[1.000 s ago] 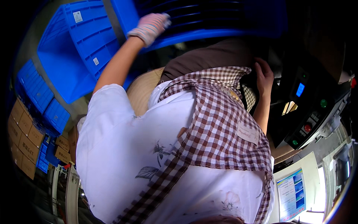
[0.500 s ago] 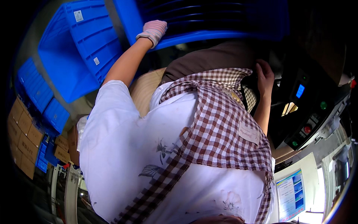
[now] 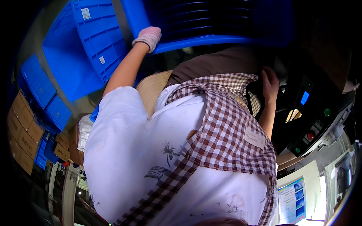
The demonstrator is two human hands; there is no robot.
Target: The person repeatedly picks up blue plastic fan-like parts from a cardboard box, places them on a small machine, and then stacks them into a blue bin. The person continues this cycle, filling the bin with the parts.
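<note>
My left hand (image 3: 148, 38), in a pinkish-white knit glove, is closed on the near left corner of a large blue plastic crate (image 3: 205, 40). Inside the crate, dark curved rows catch some light; what they are is too dark to tell. My right hand (image 3: 270, 83) is bare and hangs beside my right thigh, close to a black machine (image 3: 315, 100). Its fingers are loosely stretched and apart, partly in shadow, and nothing shows in them.
Another blue crate (image 3: 98, 35) stands tilted on its side at the left. Beyond it are blue bins (image 3: 37, 81) and stacked brown cartons (image 3: 23, 130). The machine carries a small lit screen (image 3: 304, 98) and a red button (image 3: 310, 135). A wooden seat (image 3: 152, 84) is under me.
My left hand has shifted a little left along the crate's corner. The view has moved slightly, and my right hand stays beside my thigh.
</note>
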